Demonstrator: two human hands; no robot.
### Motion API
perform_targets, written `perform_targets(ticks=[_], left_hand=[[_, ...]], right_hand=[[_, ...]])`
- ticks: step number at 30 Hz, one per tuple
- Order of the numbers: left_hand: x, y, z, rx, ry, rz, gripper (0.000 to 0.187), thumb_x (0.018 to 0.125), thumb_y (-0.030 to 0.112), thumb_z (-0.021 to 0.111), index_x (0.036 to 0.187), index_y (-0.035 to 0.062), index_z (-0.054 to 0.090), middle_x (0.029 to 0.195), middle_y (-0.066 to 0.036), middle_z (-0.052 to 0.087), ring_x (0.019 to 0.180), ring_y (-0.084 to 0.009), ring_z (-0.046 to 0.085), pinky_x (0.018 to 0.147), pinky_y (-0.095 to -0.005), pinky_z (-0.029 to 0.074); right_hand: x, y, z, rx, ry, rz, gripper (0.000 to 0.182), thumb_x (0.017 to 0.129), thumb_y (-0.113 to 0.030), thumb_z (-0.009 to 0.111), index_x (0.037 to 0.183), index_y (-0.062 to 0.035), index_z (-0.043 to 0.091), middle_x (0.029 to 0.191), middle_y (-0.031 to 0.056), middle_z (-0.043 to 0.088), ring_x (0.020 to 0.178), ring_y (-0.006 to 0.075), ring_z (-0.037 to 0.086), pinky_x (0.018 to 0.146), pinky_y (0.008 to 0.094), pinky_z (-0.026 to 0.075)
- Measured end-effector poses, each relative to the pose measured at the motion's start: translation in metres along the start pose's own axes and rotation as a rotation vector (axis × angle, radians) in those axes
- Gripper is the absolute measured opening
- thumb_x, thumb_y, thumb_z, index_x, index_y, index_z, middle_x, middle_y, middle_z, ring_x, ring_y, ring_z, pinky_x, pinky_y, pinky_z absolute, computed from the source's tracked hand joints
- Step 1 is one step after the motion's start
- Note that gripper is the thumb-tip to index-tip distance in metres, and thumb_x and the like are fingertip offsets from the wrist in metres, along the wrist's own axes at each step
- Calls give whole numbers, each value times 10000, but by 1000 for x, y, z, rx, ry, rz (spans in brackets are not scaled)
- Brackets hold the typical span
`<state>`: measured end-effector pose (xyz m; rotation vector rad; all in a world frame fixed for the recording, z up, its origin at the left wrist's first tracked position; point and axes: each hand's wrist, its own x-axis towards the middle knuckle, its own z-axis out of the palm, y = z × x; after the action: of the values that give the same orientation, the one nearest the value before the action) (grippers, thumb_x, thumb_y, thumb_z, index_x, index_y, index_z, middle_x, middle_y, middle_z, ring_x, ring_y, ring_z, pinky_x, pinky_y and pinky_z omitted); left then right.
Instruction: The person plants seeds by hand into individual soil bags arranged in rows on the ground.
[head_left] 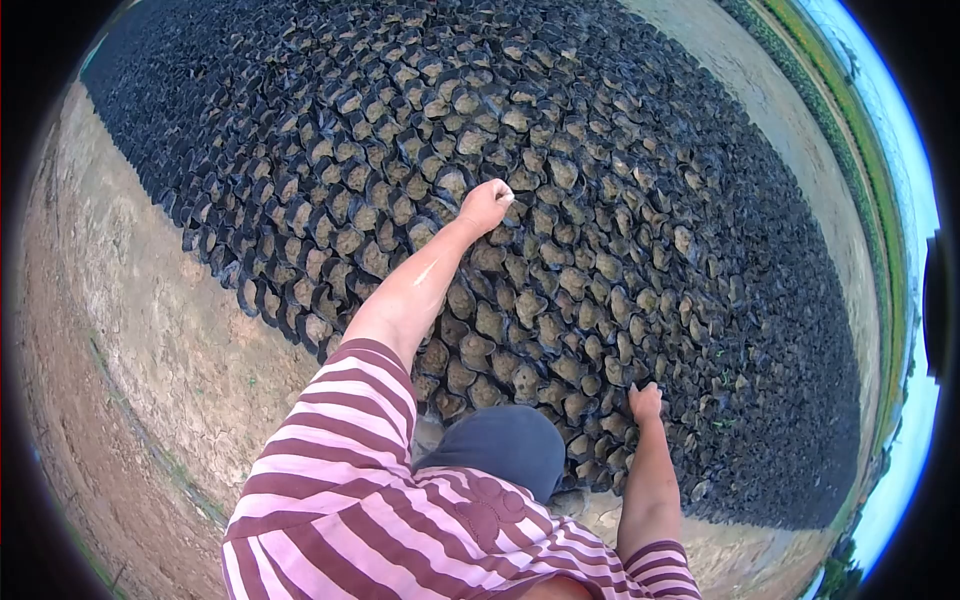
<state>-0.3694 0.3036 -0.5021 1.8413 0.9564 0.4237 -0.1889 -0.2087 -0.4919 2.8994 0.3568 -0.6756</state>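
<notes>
Surveying the packed black soil-filled bags, we find them beneath both hands. On the left hand, fingers press together, contents unclear; on the right hand, we cannot tell. We judge bag-by-bag handwork underway; the next move calls for precise fingertips.

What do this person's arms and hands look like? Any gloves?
The left hand and right hand are bare, with no gloves. The left sleeve and right sleeve are short, striped maroon and pale pink. A thin pale streak shows on the left forearm, maybe a mark or glare.
</notes>
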Motion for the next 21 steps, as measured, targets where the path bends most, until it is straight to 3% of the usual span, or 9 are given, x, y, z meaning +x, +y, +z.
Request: perform_targets(ticks=[3,4,7,12,14,18,21], left_hand=[[12,-18,-4,-138,-9,56,162,890,186,625,943,34,602,852,-137,659,827,-268,644,763,-389,490],[17,-19,-9,-58,-3,75,164,896,185,614,955,33,596,850,-132,656,827,-244,635,767,-383,487],[16,-10,-35,-62,-72,31,200,905,224,584,940,27,591,888,-160,672,893,-318,653,805,-412,495],[-15,-16,-97,166,66,15,262,923,272,542,906,19,609,838,-163,675,845,-330,657,783,-426,493],[-39,-48,-117,85,177,-109,283,932,283,532,893,12,604,843,-176,676,867,-364,653,792,-453,487],[-143,-79,-187,399,575,-224,305,922,297,530,873,2,592,883,-252,645,901,-442,617,797,-488,472],[-253,-109,-242,673,718,-622,276,895,248,535,943,5,657,941,-242,683,919,-421,657,815,-505,516]], right_hand=[[-4,-6,-6,23,-57,43,629,869,-445,638,1231,50,501,1279,308,528,1217,452,516,1023,478,445],[-4,-6,-4,3,-43,37,622,871,-427,645,1248,45,496,1312,296,509,1230,446,511,1031,473,442],[-13,-11,-2,70,5,55,593,875,-397,653,1242,44,503,1291,279,514,1209,434,525,1020,466,450],[-27,-6,-4,107,89,-22,584,876,-419,646,1200,50,523,1273,261,528,1174,411,539,993,448,454],[-41,-5,-10,162,164,-65,467,884,-360,656,1133,20,549,1252,246,536,1144,390,552,971,451,462],[-54,20,-24,242,383,-95,359,864,-277,679,1075,-13,558,1226,196,545,1160,365,517,967,451,446],[-49,47,-15,270,552,9,378,857,-233,677,1146,-25,550,1259,157,519,1207,350,464,993,457,414]])
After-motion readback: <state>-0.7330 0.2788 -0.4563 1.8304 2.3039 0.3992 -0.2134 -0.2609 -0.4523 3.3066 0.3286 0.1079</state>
